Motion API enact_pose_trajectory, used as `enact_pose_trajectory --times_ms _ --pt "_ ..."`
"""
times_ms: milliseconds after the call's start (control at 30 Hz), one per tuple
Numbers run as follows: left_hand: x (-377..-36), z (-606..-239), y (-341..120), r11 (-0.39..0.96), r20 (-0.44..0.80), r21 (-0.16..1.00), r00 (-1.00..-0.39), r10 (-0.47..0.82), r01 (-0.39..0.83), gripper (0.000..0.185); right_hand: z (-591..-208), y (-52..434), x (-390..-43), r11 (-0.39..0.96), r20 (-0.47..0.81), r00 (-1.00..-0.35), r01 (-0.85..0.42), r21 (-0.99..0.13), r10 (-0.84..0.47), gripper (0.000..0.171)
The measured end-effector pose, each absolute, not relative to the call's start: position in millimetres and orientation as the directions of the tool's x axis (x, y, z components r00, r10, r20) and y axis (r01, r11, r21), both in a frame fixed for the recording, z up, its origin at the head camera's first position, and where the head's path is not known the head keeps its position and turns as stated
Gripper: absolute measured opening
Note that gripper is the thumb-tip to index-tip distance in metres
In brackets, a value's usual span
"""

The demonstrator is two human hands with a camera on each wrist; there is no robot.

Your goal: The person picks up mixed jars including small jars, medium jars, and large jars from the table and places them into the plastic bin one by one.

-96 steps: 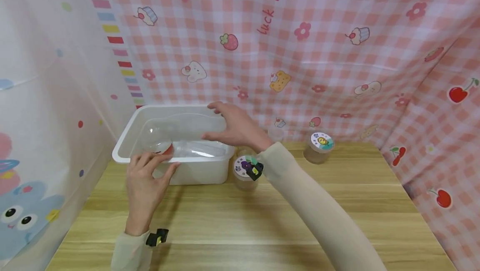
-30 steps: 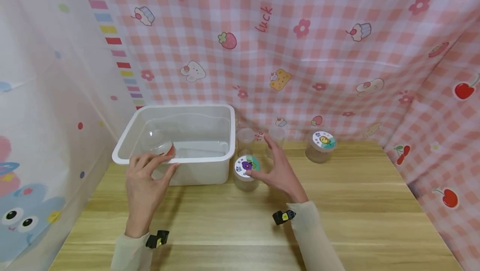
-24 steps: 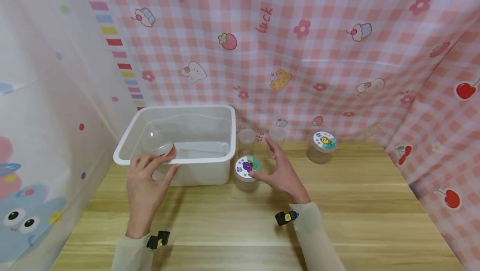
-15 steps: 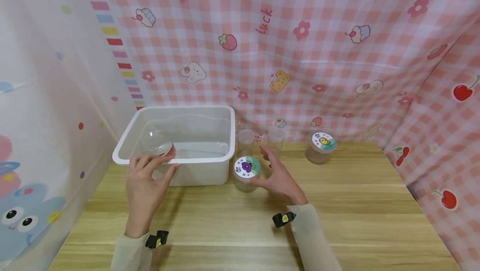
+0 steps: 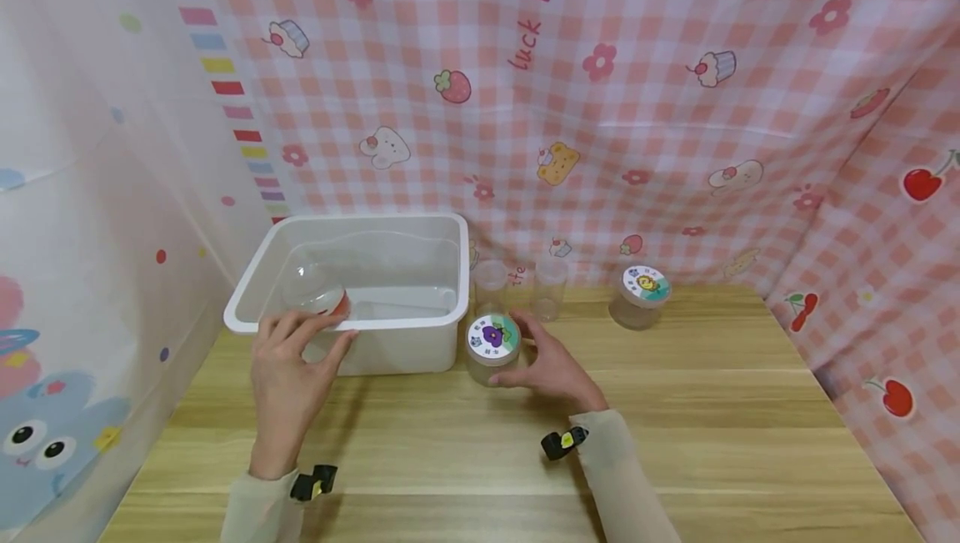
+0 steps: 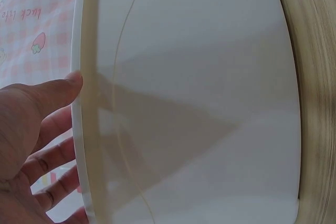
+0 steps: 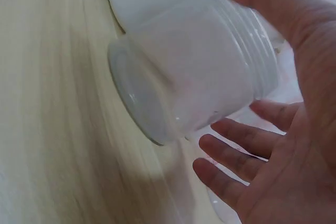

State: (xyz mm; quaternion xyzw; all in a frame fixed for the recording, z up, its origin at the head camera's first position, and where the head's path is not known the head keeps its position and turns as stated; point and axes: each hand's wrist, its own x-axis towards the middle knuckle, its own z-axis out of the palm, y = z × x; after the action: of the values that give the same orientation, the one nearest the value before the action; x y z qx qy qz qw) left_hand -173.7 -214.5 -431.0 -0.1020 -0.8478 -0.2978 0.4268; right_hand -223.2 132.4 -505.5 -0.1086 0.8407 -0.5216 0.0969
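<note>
**Closing the right hand round the sticker-lidded jar**

Gripping is the step judged to be in hand. The right hand point(image 5: 551, 365) is cupped about the clear plastic jar point(image 5: 491, 353), which stands upright on the wooden table point(image 5: 675, 434) just beside the right-hand wall of the white plastic tub point(image 5: 420, 322). In the right wrist view the thumb point(image 7: 262, 3) is laid over the threaded neck while the fingers point(image 7: 236, 156) are spread on the far side, apart from the jar's wall; the grasp is thus not yet closed, and the hand is best called relaxed and open.

The jar's body should be taken below the round lid with the purple sticker point(image 5: 492, 334), so that the lid is not loosened by the squeeze. A firm, even hold is advised, since the smooth wall may be slippery. The jar should be lifted straight up before any sideways move, because the tub is nearly touching it and two small clear cups point(image 5: 520, 286) stand close behind.

The left hand point(image 5: 288, 376) is rested against the tub's near rim, fingers straight along the edge, as the left wrist view confirms; nothing is gripped by it. A clear domed piece with a red patch point(image 5: 318, 291) lies inside the tub. A second sticker-lidded jar point(image 5: 640, 297) stands well apart on the right.
</note>
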Motion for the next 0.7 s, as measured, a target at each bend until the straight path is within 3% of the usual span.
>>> enact_pose_trajectory --times_ms 300,700 --pt "-172.7 -429.1 -214.6 0.803 0.777 0.417 -0.625 -0.072 0.426 0.031 -509.7 127.0 -222.7 0.336 -0.053 -0.964 -0.04 -0.941 -0.262 0.087" --pt "-172.6 -429.4 -213.4 0.798 0.789 0.416 -0.609 -0.078 0.436 0.033 -513.0 127.8 -225.2 0.312 -0.03 -0.97 -0.049 -0.949 -0.243 0.082"
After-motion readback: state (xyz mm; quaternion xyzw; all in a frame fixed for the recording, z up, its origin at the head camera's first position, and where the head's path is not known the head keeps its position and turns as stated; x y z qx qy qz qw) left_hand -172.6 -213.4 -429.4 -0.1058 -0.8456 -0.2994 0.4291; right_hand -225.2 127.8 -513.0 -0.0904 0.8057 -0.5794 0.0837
